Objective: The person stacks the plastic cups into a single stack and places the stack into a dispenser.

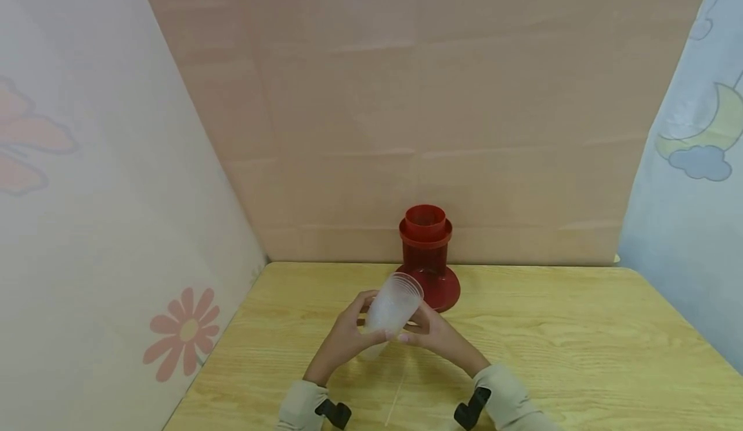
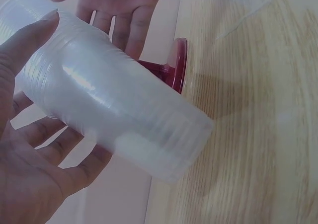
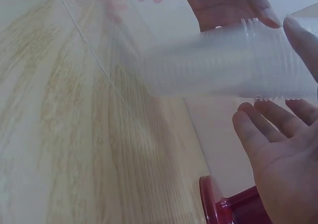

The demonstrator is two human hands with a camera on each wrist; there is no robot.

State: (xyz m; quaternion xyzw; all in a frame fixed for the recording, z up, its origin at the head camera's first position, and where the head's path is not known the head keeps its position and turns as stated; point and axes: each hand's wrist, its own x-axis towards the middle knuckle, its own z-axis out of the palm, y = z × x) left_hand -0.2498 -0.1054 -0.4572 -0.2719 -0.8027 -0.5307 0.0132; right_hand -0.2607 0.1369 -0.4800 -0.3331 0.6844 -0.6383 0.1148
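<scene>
A stack of clear plastic cups (image 1: 393, 307) is held tilted above the table, its rims up and to the right in the head view. From the left, my left hand (image 1: 347, 335) grips the stack, thumb on the near side and fingers behind. My right hand (image 1: 436, 335) holds it from the other side near the rims. In the left wrist view the nested cups (image 2: 114, 85) slant down toward their closed end. The right wrist view has the stack (image 3: 223, 65) between the right thumb and the fingers below it.
Behind the hands, a red plastic stand (image 1: 426, 253) with a round base and an open tubular top stands near the table's back edge. The wood-grain table (image 1: 551, 347) meets a brown-papered back wall (image 1: 464, 128). Patterned white sheets (image 1: 116, 224) hang at both sides.
</scene>
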